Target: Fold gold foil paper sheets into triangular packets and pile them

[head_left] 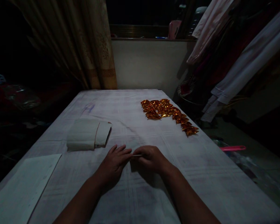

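Hands meet low on the table (pixel 200 174), close together at about 6 o'clock from its middle. Left hand (pixel 113 165) lies palm down with fingers stretched toward 3 o'clock, its fingertips pinching one end of a thin pale strip (pixel 137 155). Right hand (pixel 150 158) is curled, fingers bent in, gripping the other end of that strip; the strip runs level between the two hands, just above the cloth. What the strip is made of cannot be told in the dim light.

At 10 o'clock from the hands lies a folded stack of pale paper (pixel 88 134), near but not touching them. At 8 o'clock, by the table's near left edge, lies a flat white sheet (pixel 25 183). At 1 o'clock, well apart, a heap of shiny gold-orange folded pieces (pixel 168 115) trails toward the right edge. Curtain (pixel 84 43) hangs at 11 o'clock beyond the table, and clothes (pixel 235 56) hang at 2 o'clock.
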Available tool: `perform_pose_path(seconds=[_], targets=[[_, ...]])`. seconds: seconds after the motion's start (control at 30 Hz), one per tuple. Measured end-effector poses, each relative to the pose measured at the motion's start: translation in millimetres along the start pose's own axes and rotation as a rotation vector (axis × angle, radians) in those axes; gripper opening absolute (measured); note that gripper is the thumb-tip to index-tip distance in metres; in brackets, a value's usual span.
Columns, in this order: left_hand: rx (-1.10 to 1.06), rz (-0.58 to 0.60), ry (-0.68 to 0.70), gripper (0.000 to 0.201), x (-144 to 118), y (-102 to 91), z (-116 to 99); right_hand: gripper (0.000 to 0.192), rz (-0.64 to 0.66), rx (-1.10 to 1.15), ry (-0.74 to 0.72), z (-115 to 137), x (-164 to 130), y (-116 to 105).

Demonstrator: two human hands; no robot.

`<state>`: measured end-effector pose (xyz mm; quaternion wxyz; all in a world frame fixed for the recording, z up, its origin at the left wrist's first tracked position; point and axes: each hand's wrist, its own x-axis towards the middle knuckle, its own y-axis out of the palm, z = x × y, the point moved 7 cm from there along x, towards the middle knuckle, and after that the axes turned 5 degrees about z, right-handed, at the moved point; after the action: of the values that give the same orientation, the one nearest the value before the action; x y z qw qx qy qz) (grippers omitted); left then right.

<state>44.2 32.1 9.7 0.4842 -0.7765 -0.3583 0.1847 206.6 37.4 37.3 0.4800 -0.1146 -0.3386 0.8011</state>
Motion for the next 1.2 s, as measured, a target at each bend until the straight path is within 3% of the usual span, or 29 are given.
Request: perform_pose_path(seconds=[0.1,0.27,0.37,0.43,0.5,0.8,1.0,1.2], targets=[[-0.031,0.000,-0.009,0.045,1.5,-1.2,1.2,0.032,-0.050,-0.049,0.085,-17.5,3.9,-7.7],[-0.074,-0.025,-0.007,0.040,4.7,-3.4,1.1,0.028,-0.005,-0.109,0.226,-28.3,17.8,-8.6],[-0.063,-0.191,-0.063,0.035,3.1,-10.9,12.6,0.038,0.028,-0.198,0.351,-27.6,26.1,-5.2],[-0.032,-0.338,-0.152,0.029,-1.1,-17.0,25.2,0.048,0.037,-0.284,0.376,-23.1,29.7,-4.1],[0.010,-0.410,-0.207,0.029,-4.3,-18.7,33.3,0.050,0.045,-0.376,0.375,-18.3,31.8,-4.3],[0.107,-0.361,-0.200,0.036,-3.8,-11.2,31.5,0.035,0.272,-0.507,0.493,-18.3,55.6,-12.8],[0.078,-0.385,-0.223,0.042,-4.3,-11.9,36.0,0.024,0.294,-0.423,0.437,-13.2,54.5,-4.3],[-0.279,-0.412,-0.196,0.022,0.8,-21.9,22.2,0.020,0.050,-0.018,0.398,-13.2,23.1,8.6]])
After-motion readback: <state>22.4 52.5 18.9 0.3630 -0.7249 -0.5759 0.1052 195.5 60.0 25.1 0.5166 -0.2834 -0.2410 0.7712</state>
